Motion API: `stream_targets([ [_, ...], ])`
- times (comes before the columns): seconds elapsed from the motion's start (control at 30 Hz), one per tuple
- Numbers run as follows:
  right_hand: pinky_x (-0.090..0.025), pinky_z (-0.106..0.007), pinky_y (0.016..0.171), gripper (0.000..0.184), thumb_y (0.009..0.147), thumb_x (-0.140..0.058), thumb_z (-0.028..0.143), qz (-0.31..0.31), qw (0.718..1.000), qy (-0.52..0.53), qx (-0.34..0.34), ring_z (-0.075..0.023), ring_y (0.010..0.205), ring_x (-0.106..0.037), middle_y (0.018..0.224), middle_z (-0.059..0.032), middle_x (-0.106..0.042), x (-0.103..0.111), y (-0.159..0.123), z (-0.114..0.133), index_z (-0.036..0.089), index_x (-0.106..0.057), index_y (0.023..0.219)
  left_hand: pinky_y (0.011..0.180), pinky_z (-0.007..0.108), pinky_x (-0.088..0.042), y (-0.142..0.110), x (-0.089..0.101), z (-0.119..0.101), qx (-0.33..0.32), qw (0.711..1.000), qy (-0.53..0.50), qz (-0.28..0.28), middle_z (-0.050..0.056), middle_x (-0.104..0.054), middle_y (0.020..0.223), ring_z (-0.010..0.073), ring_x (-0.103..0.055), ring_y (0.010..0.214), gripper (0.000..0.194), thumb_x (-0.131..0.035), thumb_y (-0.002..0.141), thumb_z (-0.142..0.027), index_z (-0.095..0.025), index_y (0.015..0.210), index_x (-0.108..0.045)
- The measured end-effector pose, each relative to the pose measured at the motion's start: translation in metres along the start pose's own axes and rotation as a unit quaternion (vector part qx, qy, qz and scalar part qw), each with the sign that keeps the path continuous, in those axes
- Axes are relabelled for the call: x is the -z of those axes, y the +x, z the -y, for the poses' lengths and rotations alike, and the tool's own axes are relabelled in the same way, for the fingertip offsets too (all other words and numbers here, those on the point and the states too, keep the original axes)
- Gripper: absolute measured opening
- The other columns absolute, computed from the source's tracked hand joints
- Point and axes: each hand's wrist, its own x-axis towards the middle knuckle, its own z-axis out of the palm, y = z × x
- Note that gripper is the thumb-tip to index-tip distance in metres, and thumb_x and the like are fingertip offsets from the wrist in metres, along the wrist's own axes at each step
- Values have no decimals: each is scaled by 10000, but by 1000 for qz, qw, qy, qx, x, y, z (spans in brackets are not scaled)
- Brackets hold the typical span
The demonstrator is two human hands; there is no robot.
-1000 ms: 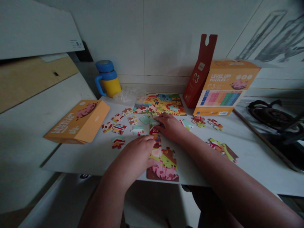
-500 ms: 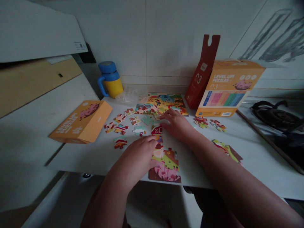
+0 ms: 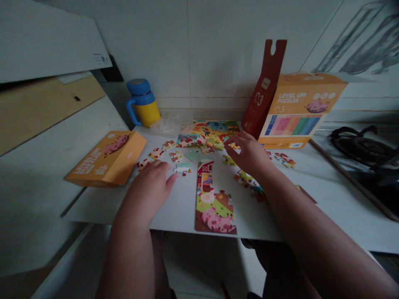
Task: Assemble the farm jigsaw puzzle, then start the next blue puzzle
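Note:
My left hand point(image 3: 152, 182) is over the loose puzzle pieces on the left, thumb spread away from the fingers, hiding some pieces beneath it. A pale piece with a small red vehicle point(image 3: 182, 169) lies just beyond its thumb. My right hand point(image 3: 247, 151) hovers, fingers curved and apart, near green pieces point(image 3: 229, 160) by the picture sheet; nothing shows in it. Between my hands stands the joined puzzle section point(image 3: 215, 216), with pink pigs, a white hen and a red barn. More joined green pieces point(image 3: 247, 179) lie partly behind my right forearm.
A colourful picture sheet point(image 3: 215, 128) lies at the back beside a clear plastic bag point(image 3: 173, 124). The blue and yellow mug point(image 3: 146, 106) and an orange box point(image 3: 106, 160) are at left. A larger open puzzle box point(image 3: 299, 112) stands back right, near a black stove point(image 3: 361, 153).
My left hand has left the joined section and moved left over the loose pieces. My right hand has moved right, away from the barn piece, uncovering green pieces.

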Motion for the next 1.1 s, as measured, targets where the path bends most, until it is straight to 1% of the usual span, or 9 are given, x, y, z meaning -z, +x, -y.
stream_targets([
  [0.1, -535, -445, 948, 194, 1025, -600, 299, 1, 1000, -2, 1, -306, 1041, -679, 1059, -138, -719, 0, 1, 1, 203, -768, 1031, 1027, 471, -545, 10, -11, 28, 122, 990, 74, -14, 211, -730, 1174, 384, -688, 1175, 403, -564, 1026, -465, -113, 1177, -688],
  [0.23, -537, -428, 915, 189, 1023, -601, 300, 0, 1000, 7, 8, -291, 995, -678, 1022, -131, -723, -2, 1, 2, 200, -761, 1009, 1070, 452, -522, 17, -27, 48, 140, 986, 89, 11, 243, -717, 1243, 394, -664, 1236, 589, -563, 991, -594, -76, 1244, -683],
  [0.4, -542, -413, 894, 175, 1018, -607, 297, 2, 1000, 17, 13, -276, 973, -683, 1010, -118, -725, -2, 1, 4, 214, -758, 985, 1055, 469, -537, 23, -33, 55, 152, 987, 49, 25, 240, -732, 1217, 408, -680, 1220, 572, -610, 951, -624, -101, 1155, -720],
  [0.57, -547, -406, 896, 192, 1025, -603, 287, 26, 999, 28, 27, -269, 969, -693, 1029, -128, -722, -4, 0, 5, 193, -771, 1029, 960, 443, -584, 25, -30, 55, 228, 971, -65, -27, 180, -777, 1170, 382, -729, 1159, 458, -796, 821, -526, -174, 1090, -679],
  [0.63, -552, -406, 910, 198, 1024, -611, 287, 51, 998, 24, 27, -265, 968, -700, 1066, -134, -729, -6, -1, 4, 189, -777, 1065, 854, 388, -602, 26, -30, 55, 244, 955, -162, -41, 104, -807, 1043, 320, -777, 1021, 356, -794, 820, -450, -219, 1047, -646],
  [0.73, -547, -424, 976, 204, 989, -664, 282, 125, 992, 2, 18, -283, 1046, -708, 1164, -149, -737, -11, -4, 1, 199, -790, 1127, 776, 341, -599, 27, -32, 55, 201, 928, -308, -54, 38, -808, 881, 257, -789, 873, 233, -743, 854, -394, -242, 967, -608],
  [0.87, -527, -415, 1029, 231, 980, -660, 273, 207, 978, -27, 17, -291, 1135, -699, 1204, -137, -744, -15, -7, -5, 214, -794, 1159, 735, 315, -592, 28, -31, 48, 175, 880, -436, -65, 30, -811, 881, 226, -777, 819, 278, -792, 811, -386, -234, 943, -600],
  [1.0, -530, -376, 963, 162, 948, -645, 202, 213, 974, -70, -9, -273, 1048, -712, 1118, -125, -760, -13, -8, -12, 215, -786, 1026, 749, 301, -612, 29, -24, 37, 205, 813, -542, -53, 16, -805, 851, 196, -780, 792, 297, -815, 796, -323, -219, 966, -595],
  [1.1, -525, -393, 906, 109, 917, -665, 187, 201, 971, -128, -37, -300, 986, -710, 1021, -146, -766, -7, -10, -17, 201, -768, 951, 772, 294, -623, 27, -21, 31, 204, 785, -582, -50, 13, -801, 855, 179, -787, 787, 313, -826, 800, -306, -203, 975, -587],
])
